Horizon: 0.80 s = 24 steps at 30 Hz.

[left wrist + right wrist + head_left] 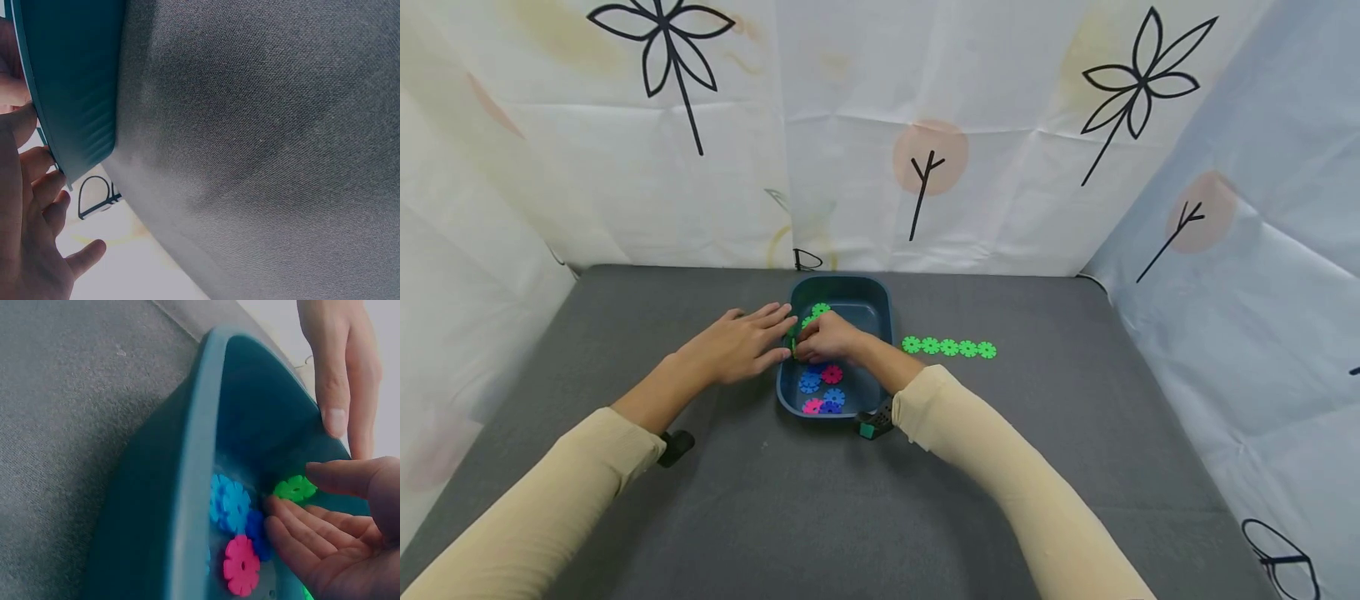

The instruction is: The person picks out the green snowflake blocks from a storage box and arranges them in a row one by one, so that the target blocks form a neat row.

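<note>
My right hand (827,337) reaches down into a dark teal tray (886,312). In the right wrist view, a green flower-shaped disc (295,487) lies between its thumb and fingertips, beside the tray's wall. My left hand (737,342) is at the tray's left side, its fairly straight fingers touching the rim. The left wrist view has those fingertips (47,156) along the rim from outside. Blue discs (809,382) and pink discs (832,374) lie in the near part of the tray, and other green discs (821,309) lie toward its far left.
Right of the tray, several green discs (949,347) form a straight row on the grey tabletop (1000,433). White printed cloth (850,192) hangs behind the table and along both sides. Dark wrist devices (874,423) sit on both forearms.
</note>
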### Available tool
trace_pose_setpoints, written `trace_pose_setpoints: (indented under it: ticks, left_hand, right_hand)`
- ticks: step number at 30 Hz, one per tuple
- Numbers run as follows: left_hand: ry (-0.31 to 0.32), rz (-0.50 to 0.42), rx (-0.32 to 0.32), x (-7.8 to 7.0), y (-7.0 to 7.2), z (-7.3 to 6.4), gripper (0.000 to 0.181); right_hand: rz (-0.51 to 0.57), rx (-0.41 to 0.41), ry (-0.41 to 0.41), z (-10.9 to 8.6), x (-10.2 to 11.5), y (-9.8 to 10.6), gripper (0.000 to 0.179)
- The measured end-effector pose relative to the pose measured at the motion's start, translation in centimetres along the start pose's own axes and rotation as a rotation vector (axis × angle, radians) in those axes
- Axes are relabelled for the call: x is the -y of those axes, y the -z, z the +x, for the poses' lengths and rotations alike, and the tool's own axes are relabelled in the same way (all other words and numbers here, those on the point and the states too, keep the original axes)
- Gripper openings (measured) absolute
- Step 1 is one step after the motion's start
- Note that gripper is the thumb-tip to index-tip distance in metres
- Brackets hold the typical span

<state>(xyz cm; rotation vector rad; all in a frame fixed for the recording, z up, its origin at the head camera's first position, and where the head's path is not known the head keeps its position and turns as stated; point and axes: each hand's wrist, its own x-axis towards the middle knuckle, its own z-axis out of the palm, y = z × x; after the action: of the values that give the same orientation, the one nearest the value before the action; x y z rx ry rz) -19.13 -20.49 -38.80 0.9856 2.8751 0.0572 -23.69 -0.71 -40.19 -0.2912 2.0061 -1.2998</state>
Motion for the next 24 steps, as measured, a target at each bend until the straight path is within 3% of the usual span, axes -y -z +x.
trace_pose_setpoints:
  ticks: [8,15,24]
  left_hand:
    - [0.010,0.000,0.003,-0.1,0.0,-0.1,0.061]
    - [0.011,0.001,0.006,-0.2,0.2,0.0,0.061]
    - [0.020,-0.010,0.006,-0.3,0.3,0.0,0.061]
  right_hand:
    - [0.017,-0.108,-0.020,-0.1,0.1,-0.8,0.028]
    - [0.036,-0.071,-0.014,-0.8,0.6,-0.3,0.028]
    - [-0.024,-0.010,-0.009,-2.3,0.5,0.9,0.029]
